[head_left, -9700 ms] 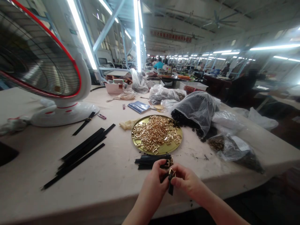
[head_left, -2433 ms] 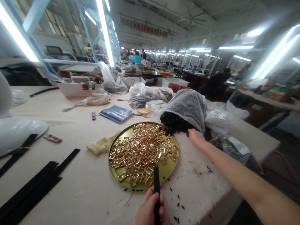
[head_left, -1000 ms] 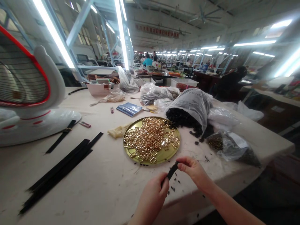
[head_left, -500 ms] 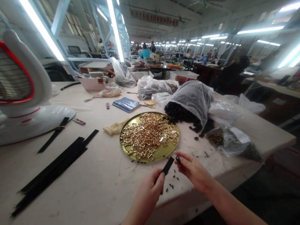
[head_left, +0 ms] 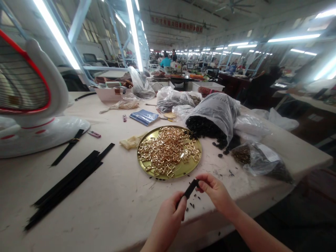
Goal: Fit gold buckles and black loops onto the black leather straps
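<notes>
My left hand (head_left: 170,214) is closed round the lower end of a short black strap (head_left: 189,189) near the table's front edge. My right hand (head_left: 214,190) pinches the strap's upper tip, with a small black piece at its fingertips that I cannot make out clearly. Just beyond the hands lies a round gold tray (head_left: 194,165) heaped with several gold buckles (head_left: 168,150). A grey plastic bag (head_left: 217,112) at the tray's right spills small black loops (head_left: 203,128) onto the table.
Long black straps (head_left: 69,182) lie in a bundle at the left. A white and red fan (head_left: 34,101) stands at the far left. More plastic bags (head_left: 259,161) sit at the right edge, a blue booklet (head_left: 144,116) behind the tray. Tiny black bits are scattered by the front edge.
My right hand came back from the black loops to the strap; half a second ago it was just apart from the tip, now it pinches it. The left hand has kept its hold.
</notes>
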A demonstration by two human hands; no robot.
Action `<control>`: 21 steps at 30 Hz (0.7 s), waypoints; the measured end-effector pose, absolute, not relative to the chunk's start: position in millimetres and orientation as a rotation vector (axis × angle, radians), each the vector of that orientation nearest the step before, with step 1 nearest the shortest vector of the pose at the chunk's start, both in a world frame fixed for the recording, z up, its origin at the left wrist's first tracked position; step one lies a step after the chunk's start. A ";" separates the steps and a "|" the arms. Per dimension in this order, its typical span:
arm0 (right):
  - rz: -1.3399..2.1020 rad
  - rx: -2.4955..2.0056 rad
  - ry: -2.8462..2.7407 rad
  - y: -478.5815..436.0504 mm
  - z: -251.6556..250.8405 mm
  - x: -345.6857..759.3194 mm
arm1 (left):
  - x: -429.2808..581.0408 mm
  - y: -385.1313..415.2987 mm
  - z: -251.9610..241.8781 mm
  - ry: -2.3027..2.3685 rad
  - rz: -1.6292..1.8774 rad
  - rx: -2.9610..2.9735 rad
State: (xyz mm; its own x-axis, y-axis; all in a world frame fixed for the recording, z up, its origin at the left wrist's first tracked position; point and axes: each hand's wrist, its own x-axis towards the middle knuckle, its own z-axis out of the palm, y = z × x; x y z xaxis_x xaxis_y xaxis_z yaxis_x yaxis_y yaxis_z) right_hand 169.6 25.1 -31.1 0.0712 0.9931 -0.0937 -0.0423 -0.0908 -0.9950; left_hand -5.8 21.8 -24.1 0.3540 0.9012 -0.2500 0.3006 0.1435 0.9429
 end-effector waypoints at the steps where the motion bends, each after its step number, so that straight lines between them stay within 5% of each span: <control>1: 1.235 -1.283 -1.095 24.1 -32.0 169.9 | -6.9 20.7 -23.8 1.180 0.610 1.421; 13: 1.068 -1.364 -1.611 13.4 -24.9 180.2 | -22.0 19.2 -12.9 1.168 0.429 1.706; 21: 1.314 -1.300 -1.462 19.2 -27.4 177.4 | -18.0 26.5 -9.0 1.111 0.392 1.762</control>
